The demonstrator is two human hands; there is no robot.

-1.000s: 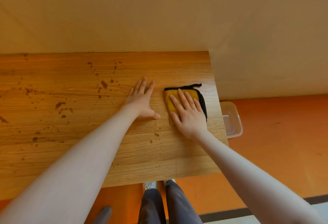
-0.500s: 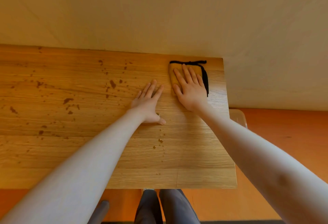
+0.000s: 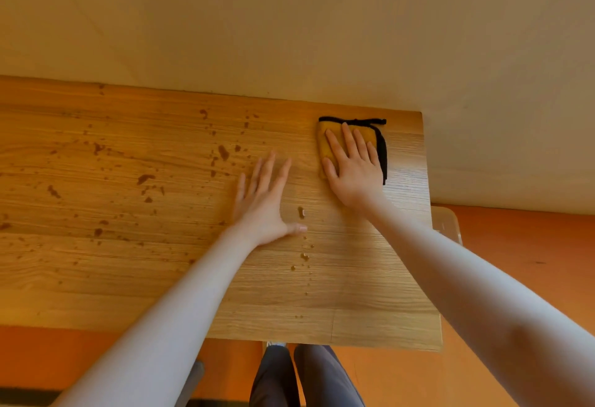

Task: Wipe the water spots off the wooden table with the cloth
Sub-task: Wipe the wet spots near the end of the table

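The wiping step was in hand: the right hand (image 3: pixel 355 174) pressed a folded yellow cloth (image 3: pixel 331 137) with black trim flat near the far right corner of the wooden worktop (image 3: pixel 370 294), fingers straight and spread over it. The left hand (image 3: pixel 264 203) lay flat beside it, fingers splayed, holding nothing. Most water spots (image 3: pixel 145 181) lay well to the left, with a few droplets (image 3: pixel 302 255) just by the left thumb. The next pass likely called for sweeping left; the left hand stood in that path. A clear plastic container (image 3: pixel 446 223) sat on the floor past the right edge.
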